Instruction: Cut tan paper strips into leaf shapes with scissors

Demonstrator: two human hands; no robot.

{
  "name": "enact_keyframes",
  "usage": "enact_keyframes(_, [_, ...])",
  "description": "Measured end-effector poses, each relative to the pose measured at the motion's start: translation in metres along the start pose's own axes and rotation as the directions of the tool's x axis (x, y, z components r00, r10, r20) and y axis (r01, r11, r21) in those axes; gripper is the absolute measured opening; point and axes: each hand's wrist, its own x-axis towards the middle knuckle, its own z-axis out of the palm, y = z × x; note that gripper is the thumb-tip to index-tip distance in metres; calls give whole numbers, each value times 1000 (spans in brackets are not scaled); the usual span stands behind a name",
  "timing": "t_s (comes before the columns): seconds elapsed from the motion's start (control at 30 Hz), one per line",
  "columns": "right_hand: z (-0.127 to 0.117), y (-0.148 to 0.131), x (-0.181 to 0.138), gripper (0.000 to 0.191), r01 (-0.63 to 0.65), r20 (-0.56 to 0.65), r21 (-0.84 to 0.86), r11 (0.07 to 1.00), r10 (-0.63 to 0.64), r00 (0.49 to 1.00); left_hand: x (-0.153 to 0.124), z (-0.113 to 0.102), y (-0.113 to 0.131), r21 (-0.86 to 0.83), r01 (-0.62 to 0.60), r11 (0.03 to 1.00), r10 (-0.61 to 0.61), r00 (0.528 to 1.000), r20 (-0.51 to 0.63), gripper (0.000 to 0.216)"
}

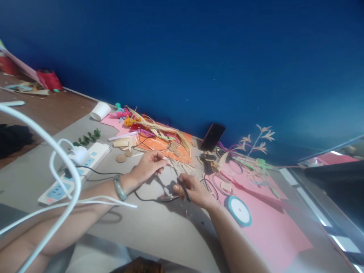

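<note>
Near both hands: black cable; pale scraps

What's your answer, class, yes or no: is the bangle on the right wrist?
No, the bangle circles the left wrist, and the right wrist is bare.

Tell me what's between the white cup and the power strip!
In the head view, a sprig of green leaves lies between the white cup and the power strip.
</note>
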Motion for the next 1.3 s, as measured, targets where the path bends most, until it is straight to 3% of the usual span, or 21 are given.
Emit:
enact_keyframes(0.7, [0, 2, 3, 47, -27, -14, 137, 990, 29, 999, 0, 0, 1, -25, 34, 999, -34, 999, 0, 22])
enact_keyframes(0.87, [-4, 6, 3, 46, 20, -60, 142, 990, -11, 998, -2, 2, 7, -21, 36, 999, -35, 998, 46, 21])
enact_keyframes(1.13, [-7, 6, 1, 44, 71, -37, -40, 997, -72, 997, -9, 3, 12, 188, 18, 982, -64, 968, 241, 19])
enact_keyframes(1.3, [-4, 7, 0, 47, 42, -8, 6, 999, -42, 999, -7, 2, 9, 190, 27, 981, -73, 969, 238, 16])
